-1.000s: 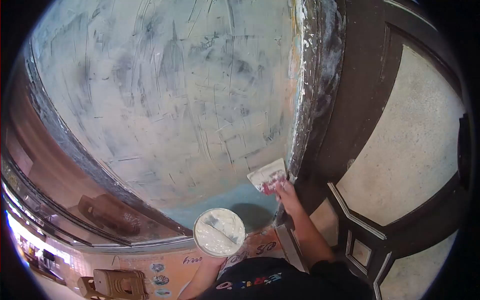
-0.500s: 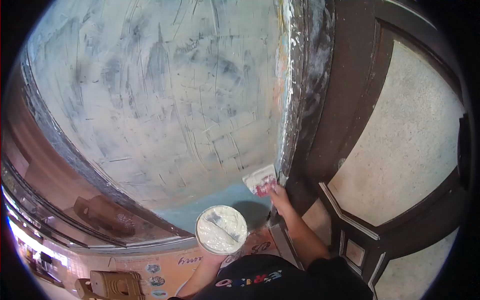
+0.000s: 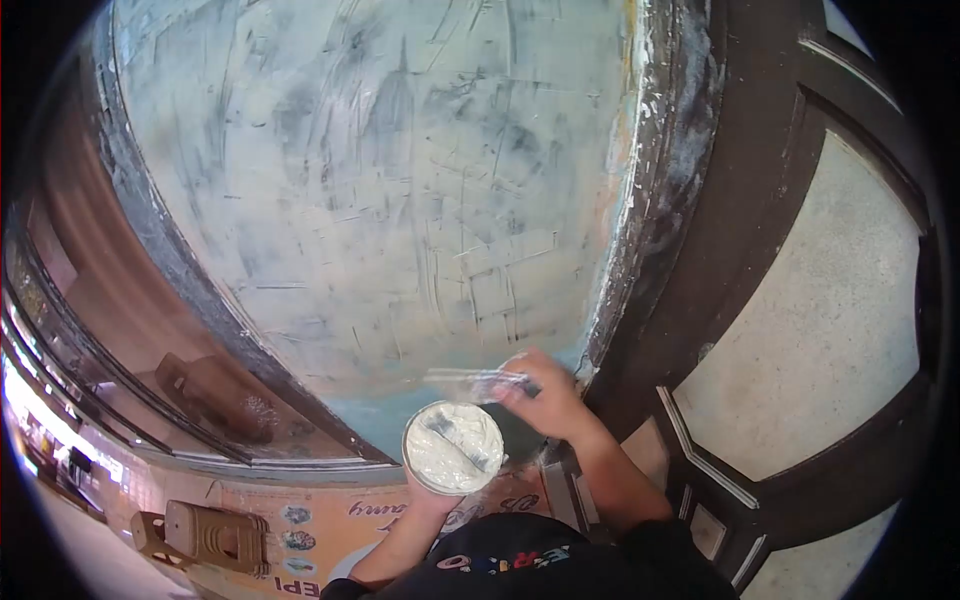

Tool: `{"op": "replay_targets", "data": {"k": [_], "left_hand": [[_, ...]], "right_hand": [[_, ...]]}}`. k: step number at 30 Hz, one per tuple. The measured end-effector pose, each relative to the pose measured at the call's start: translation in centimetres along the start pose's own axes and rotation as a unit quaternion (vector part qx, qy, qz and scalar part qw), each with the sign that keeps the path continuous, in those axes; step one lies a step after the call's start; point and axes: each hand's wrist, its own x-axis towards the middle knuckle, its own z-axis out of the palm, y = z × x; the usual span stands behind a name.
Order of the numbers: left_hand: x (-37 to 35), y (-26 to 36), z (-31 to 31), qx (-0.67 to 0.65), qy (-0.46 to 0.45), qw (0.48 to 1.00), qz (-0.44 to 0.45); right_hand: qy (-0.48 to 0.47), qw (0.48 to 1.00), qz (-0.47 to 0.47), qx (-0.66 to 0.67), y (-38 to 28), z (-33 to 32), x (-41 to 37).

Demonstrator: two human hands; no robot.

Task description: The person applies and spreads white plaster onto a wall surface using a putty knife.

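Observation:
My left hand (image 3: 432, 497) holds a round tub (image 3: 407, 470) from below, its fingers mostly hidden by it. Thick off-white putty (image 3: 455, 450) fills the tub, with a grey gouge across its surface. Above and to the right of the tub, my right hand (image 3: 548, 398) is closed round a putty knife (image 3: 465, 380). The knife is seen nearly edge-on and blurred, with its blade toward the left over the tub's far rim. In front of me stands a wall panel (image 3: 400, 230) smeared with streaky pale putty, with a bluish strip low down.
A dark wooden door (image 3: 700, 330) with pale panels borders the wall on the right. A dark frame (image 3: 190, 240) and glass run down the left. Brown plastic chairs (image 3: 215, 535) stand at lower left, beside an orange printed banner (image 3: 345, 520).
My right hand has brought the putty knife from low at the wall's right edge leftward to above the tub, turning it edge-on. The view has shifted; my left hand still holds the tub.

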Motion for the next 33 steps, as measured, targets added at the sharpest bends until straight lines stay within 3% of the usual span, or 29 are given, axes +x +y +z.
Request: {"op": "replay_targets", "data": {"k": [1, 3, 4, 6, 8, 9, 10, 12, 13, 14, 15, 16, 17, 18, 20, 22, 24, 26, 28, 33], "left_hand": [[0.0, 0.2, -0.2, 0.007, 0.023, 1.0, 0.018], [-0.5, 0.4, 0.0, 0.038, 0.024, 0.998, 0.032], [-0.8, 0.5, 0.1, 0.07, 0.023, 0.996, 0.041], [-1.4, 1.1, -0.9, 0.03, 0.032, 0.999, 0.023], [-1.7, 1.0, 0.9, -0.006, 0.014, 0.999, 0.028], [-2.5, 0.2, 3.4, 0.218, 0.106, 0.965, 0.099], [-2.5, 0.7, 2.3, 0.219, 0.104, 0.965, 0.101], [-3.2, 1.7, -1.3, -0.009, -0.002, 0.999, 0.031], [-3.6, 1.3, 1.1, -0.163, -0.151, 0.975, 0.016], [-3.5, 1.7, 0.3, -0.163, -0.151, 0.975, 0.019], [-3.1, 2.5, -1.1, -0.052, -0.059, 0.995, 0.056], [-3.0, 3.1, -1.9, 0.059, 0.034, 0.993, 0.091], [-3.2, 3.6, -1.4, 0.116, 0.036, 0.985, 0.12], [-3.2, 4.3, -1.0, 0.114, 0.035, 0.985, 0.123], [-3.1, 5.8, -0.2, 0.076, 0.004, 0.989, 0.127], [-3.1, 7.1, 1.6, 0.004, -0.023, 0.996, 0.091], [-2.8, 8.3, 1.6, 0.027, -0.029, 0.995, 0.091], [-2.6, 9.0, 2.0, -0.004, -0.034, 0.995, 0.092], [-2.4, 9.4, 2.4, -0.036, -0.036, 0.995, 0.089], [-2.0, 9.7, 2.6, -0.015, -0.032, 0.998, 0.049]], "right_hand": [[-0.004, 1.0, -0.002, 0.003, -1.2, 0.5, 0.7], [-0.205, 0.97, -0.108, -0.069, -3.1, 2.0, 1.6], [-0.208, 0.97, -0.11, -0.065, -3.7, 3.0, 1.7], [-0.305, 0.922, -0.17, -0.17, -4.8, 5.4, 1.4], [-0.304, 0.914, -0.191, -0.19, -5.1, 6.6, 1.5], [-0.298, 0.916, -0.198, -0.18, -5.4, 6.7, 1.8], [-0.291, 0.919, -0.204, -0.169, -5.6, 6.8, 2.1], [-0.307, 0.915, -0.202, -0.166, -5.6, 7.3, 2.3], [-0.322, 0.911, -0.197, -0.164, -5.5, 7.6, 2.4], [-0.335, 0.908, -0.192, -0.162, -5.5, 7.9, 2.5], [-0.337, 0.907, -0.194, -0.161, -5.7, 7.7, 2.7], [-0.307, 0.925, -0.177, -0.141, -5.8, 7.1, 3.2], [-0.276, 0.94, -0.159, -0.12, -5.7, 6.5, 3.5], [-0.279, 0.939, -0.161, -0.12, -5.2, 6.1, 3.7], [-0.219, 0.973, -0.063, -0.027, -3.8, 5.2, 3.9], [-0.18, 0.98, -0.081, -0.013, -3.0, 4.9, 3.7], [-0.118, 0.983, 0.138, 0.03, -2.2, 4.8, 2.5], [-0.087, 0.987, 0.119, 0.068, 2.2, 6.5, 1.0], [0.043, 0.937, 0.179, 0.296, 3.5, 7.6, 0.7], [0.187, 0.909, 0.166, 0.334, 3.5, 8.4, 4.3]]}}
